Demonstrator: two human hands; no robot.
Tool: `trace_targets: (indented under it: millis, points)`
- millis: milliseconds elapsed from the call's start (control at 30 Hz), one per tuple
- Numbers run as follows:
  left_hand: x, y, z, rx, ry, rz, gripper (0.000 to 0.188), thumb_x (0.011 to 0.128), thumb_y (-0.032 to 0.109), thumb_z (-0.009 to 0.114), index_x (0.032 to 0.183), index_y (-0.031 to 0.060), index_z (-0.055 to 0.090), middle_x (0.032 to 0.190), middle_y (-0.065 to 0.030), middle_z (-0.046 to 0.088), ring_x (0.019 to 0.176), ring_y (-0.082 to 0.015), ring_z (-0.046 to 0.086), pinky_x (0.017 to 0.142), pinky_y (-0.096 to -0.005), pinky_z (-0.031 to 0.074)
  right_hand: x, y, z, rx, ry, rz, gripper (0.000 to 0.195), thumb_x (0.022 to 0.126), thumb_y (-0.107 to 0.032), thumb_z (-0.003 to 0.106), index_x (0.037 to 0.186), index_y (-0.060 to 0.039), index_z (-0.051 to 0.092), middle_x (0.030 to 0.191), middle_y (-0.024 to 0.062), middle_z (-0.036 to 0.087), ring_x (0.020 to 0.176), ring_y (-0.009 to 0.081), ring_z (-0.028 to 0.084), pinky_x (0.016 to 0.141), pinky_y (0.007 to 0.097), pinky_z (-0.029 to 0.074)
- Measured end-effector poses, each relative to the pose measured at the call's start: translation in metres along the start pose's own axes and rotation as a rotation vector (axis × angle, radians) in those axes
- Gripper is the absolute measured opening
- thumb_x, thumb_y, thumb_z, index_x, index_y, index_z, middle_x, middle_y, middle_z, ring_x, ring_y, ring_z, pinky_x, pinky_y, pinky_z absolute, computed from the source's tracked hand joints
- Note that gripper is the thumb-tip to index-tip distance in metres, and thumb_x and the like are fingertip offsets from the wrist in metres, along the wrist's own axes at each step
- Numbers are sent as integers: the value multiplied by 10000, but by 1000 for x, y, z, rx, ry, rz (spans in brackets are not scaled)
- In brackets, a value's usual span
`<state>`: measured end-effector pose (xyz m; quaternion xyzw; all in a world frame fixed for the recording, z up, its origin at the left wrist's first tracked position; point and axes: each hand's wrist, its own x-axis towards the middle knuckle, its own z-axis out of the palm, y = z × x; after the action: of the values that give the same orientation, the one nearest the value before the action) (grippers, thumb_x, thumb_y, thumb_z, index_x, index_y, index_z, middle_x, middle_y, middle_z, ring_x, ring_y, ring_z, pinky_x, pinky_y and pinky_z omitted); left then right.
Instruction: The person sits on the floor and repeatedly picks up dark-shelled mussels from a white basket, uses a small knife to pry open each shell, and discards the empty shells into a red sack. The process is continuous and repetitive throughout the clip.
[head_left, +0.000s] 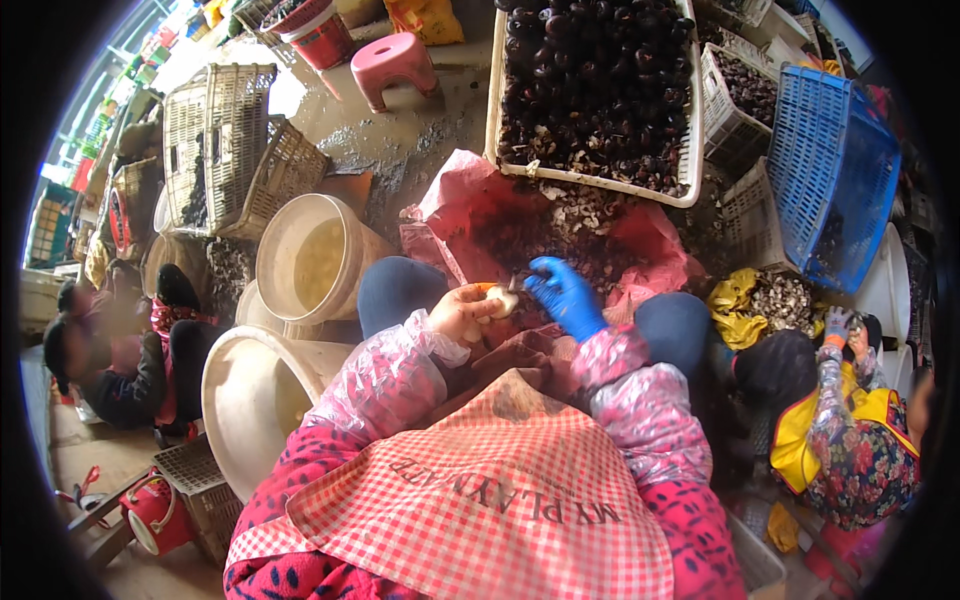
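My bare left hand pinches a pale peeled water chestnut over my lap. Something orange shows at its fingers, too small to name. In a blue rubber glove, my right hand is curled just to the right. A small metal blade juts from its fingers towards the chestnut; the handle is hidden. Below both hands, between my knees, a pink plastic sheet or sack lies spread with dark peelings. Beyond it, a white crate holds many dark unpeeled water chestnuts.
White buckets stand left of my knee, one tilted. Stacked crates and a pink stool are farther off. At right are a blue crate, a yellow bag and a co-worker; another person sits left.
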<state>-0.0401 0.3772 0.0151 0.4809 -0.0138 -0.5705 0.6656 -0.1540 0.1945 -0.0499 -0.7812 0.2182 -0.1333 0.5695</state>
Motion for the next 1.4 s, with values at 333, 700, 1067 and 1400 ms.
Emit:
trace_targets:
  millis: [333, 700, 1067, 1400]
  points:
    - [6, -1, -28, -7, -56, -63, 299, 848, 54, 601, 1134, -14, 544, 948, -74, 611, 698, -111, 554, 587, -198, 438, 10, 2, 9, -135, 105, 225, 359, 850, -266, 669, 1108, -39, 568, 978, 53, 636, 776, 139, 586, 714, 294, 490]
    - [-1, 2, -25, -94, -108, -30, 313, 861, 65, 595, 1164, 15, 533, 925, -50, 598, 725, -113, 556, 639, -236, 467, 21, 2, 20, 218, -25, 148, 325, 873, -278, 639, 1086, -37, 587, 956, 32, 622, 817, 110, 553, 765, 261, 469]
    - [-9, 4, -34, -93, -107, -7, 311, 856, 78, 608, 1149, -3, 540, 920, -55, 609, 754, -135, 583, 658, -230, 472, 16, -3, 21, 197, 7, 165, 290, 868, -286, 646, 1005, -32, 614, 884, 26, 624, 776, 106, 558, 733, 258, 474]
    - [3, -3, -39, -210, -396, 16, 361, 862, 36, 573, 1209, -6, 486, 948, -71, 608, 735, -116, 577, 612, -187, 458, -12, -38, 24, 92, -216, -20, 371, 858, -224, 659, 1171, -55, 551, 1067, 46, 613, 859, 120, 575, 786, 276, 476]
